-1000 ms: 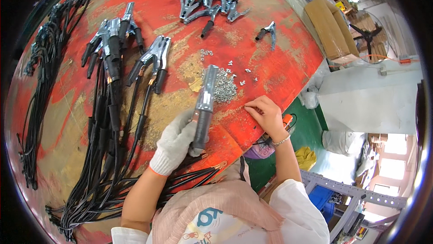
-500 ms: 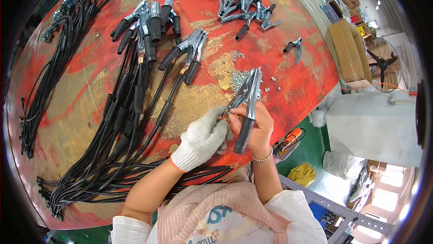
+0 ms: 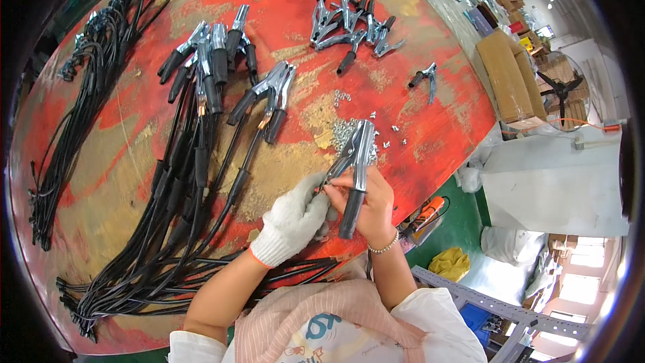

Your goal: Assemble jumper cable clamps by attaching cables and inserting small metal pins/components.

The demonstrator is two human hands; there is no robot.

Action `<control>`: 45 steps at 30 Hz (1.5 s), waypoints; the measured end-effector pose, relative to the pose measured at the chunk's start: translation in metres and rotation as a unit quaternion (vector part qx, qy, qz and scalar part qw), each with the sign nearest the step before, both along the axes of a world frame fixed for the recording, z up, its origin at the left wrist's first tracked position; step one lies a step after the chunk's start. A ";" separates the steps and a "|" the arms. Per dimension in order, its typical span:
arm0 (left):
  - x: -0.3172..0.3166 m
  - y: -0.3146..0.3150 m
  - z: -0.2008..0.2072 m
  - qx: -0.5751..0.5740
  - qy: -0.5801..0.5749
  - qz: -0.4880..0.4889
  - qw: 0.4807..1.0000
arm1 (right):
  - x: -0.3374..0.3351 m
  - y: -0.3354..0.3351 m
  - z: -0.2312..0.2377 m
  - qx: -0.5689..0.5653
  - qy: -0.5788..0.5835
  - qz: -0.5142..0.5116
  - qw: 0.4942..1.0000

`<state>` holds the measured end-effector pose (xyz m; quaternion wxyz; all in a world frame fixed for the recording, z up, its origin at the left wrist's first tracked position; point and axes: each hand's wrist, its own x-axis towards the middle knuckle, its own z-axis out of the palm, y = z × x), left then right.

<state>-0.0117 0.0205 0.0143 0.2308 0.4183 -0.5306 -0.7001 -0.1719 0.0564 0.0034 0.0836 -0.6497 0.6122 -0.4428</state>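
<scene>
A silver metal spring clamp (image 3: 363, 151) with black handle sleeves stands tilted between my hands, jaws pointing away from me. My left hand (image 3: 289, 222), in a white knit glove, is closed round the lower end of one clamp handle. Bare and wearing a beaded bracelet, my right hand (image 3: 376, 208) pinches at that same handle end, fingertips meeting the glove. Whatever small piece lies in the pinch is hidden. The other handle slants across the front of my right hand. Just beyond the clamp lies a pile of small metal nuts (image 3: 344, 133), partly covered by it.
Black cables (image 3: 171, 195) with clamps (image 3: 272, 91) fixed on their ends cover the left middle. Another cable bundle (image 3: 91, 101) lies far left. Several loose clamps (image 3: 324, 24) lie at the back, a single clamp (image 3: 424, 77) to the right. Beyond the table edge stands a cardboard box (image 3: 507, 81).
The whole view has shifted, so the table and hands sit slightly lower and further left. Both hands keep nearly the same pose at the clamp's handle end.
</scene>
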 end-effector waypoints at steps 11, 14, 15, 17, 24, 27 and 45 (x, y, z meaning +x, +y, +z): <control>-0.003 -0.005 -0.006 -0.113 -0.029 -0.042 0.992 | -0.002 0.004 -0.005 0.028 -0.061 -0.019 0.998; 0.006 -0.001 -0.030 -0.192 -0.089 -0.002 0.977 | 0.006 0.001 -0.009 0.029 -0.045 0.007 0.999; 0.002 -0.001 -0.025 -0.199 -0.108 -0.002 0.974 | 0.001 0.005 -0.008 0.023 -0.036 0.010 0.999; -0.003 0.001 -0.001 -0.163 -0.071 -0.008 0.984 | 0.000 0.007 0.002 0.009 -0.017 -0.002 1.000; 0.000 0.004 -0.026 -0.072 0.051 0.033 0.996 | 0.001 0.003 0.000 0.009 -0.026 0.029 0.999; 0.001 0.003 -0.038 -0.105 0.049 0.034 0.993 | 0.002 0.002 -0.004 -0.023 -0.038 0.043 0.998; 0.005 0.001 -0.014 -0.049 0.017 0.025 0.998 | -0.009 -0.004 -0.012 -0.068 0.050 0.054 0.995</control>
